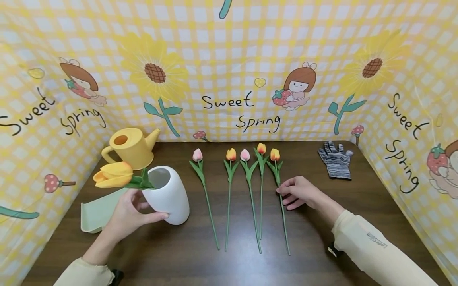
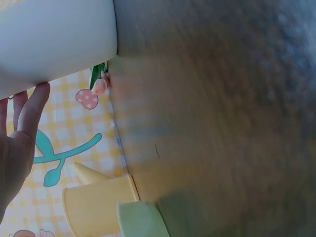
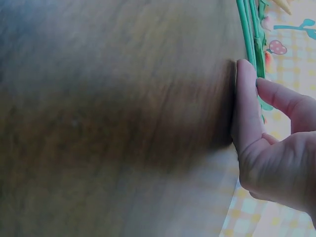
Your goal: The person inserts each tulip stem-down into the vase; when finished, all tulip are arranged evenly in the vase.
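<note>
A white vase stands tilted at the left of the table, gripped by my left hand with the thumb on its front. From its mouth a large yellow tulip leans out to the left. My right hand pinches the green stem of the rightmost orange tulip, which lies on the table. Left of it lie two more orange tulips and two pink tulips, stems toward me. In the left wrist view, fingers touch the vase.
Behind the vase is a yellow watering can. A pale green tray lies beside my left hand. At the far right rests a grey knitted glove. Patterned yellow cloth walls in the brown table.
</note>
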The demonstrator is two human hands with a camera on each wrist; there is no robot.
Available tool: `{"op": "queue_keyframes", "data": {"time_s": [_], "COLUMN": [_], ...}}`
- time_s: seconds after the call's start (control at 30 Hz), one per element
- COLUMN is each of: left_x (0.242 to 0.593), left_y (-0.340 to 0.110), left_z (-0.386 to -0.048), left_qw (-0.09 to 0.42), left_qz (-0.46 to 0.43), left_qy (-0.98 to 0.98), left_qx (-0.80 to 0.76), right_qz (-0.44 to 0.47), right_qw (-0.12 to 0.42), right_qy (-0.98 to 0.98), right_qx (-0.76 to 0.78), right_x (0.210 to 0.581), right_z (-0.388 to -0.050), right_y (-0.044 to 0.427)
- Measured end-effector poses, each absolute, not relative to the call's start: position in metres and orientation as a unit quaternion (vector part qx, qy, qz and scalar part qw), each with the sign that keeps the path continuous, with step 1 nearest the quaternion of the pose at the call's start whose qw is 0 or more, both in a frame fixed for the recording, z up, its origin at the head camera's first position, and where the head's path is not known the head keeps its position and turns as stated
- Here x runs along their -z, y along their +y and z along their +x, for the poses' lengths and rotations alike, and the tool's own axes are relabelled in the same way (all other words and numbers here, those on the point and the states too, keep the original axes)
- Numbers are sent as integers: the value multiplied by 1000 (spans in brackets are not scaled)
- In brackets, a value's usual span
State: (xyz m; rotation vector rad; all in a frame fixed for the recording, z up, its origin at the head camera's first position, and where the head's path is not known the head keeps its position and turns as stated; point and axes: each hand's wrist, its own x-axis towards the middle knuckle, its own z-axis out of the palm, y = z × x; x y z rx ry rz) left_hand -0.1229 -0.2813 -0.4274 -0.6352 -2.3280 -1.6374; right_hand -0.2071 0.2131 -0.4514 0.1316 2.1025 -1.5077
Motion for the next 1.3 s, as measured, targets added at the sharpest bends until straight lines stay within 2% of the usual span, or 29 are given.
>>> {"op": "queue_keyframes", "data": {"time_s": [0.67, 1.3], "left_x": [427, 429], "left_y": [-280, -282], "left_z": [-122, -123], "left_qw": [92, 94], "left_qz": [-206, -213], "left_qy": [-782, -780], "left_qx": [581, 581], "right_qz": [49, -2], "right_qw": [293, 304], "right_qy": [726, 697], "right_qx": [620, 650], "right_x": [460, 421], "right_z": [-207, -200], "right_y": [228, 237]}}
